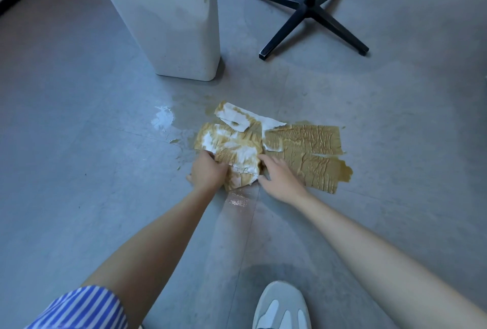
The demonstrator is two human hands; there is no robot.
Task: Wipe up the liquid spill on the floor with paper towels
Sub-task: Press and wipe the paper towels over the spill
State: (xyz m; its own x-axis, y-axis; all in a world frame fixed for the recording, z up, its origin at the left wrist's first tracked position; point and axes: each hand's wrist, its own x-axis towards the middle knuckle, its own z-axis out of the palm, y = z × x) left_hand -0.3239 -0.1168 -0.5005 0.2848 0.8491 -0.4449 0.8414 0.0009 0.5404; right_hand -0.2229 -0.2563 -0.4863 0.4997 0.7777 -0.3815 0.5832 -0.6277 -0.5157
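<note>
Two hands are down on the grey floor (pixel 79 144), both at the same soaked heap of paper towels (pixel 237 149). My left hand (pixel 208 170) has its fingers curled into the near left side of the crumpled wad (pixel 242 168), gripping it. My right hand (pixel 279 178) comes in from the other side with its fingers spread and fairly straight, the tips against the wad's right edge.

The wad is mostly stained tan, with white patches showing where the paper has not soaked through. Just beyond it lies a partly white strip (pixel 237 118), and to the right several flat sheets (pixel 308 155) lie pressed to the floor, soaked brown all over and wrinkled. At their near right corner a small tongue of brown liquid (pixel 345 173) spreads out from under the paper.

Left of the towels a thin wet film (pixel 163 118) catches the light, and a wet streak (pixel 237 201) glistens between my forearms.

Behind the spill stands a tall white bin (pixel 171 25), and to its right the black cross-shaped base of a stand (pixel 308 10). My striped sleeve (pixel 79 310) shows at the lower left, and one pale shoe (pixel 282 305) at the bottom edge.
</note>
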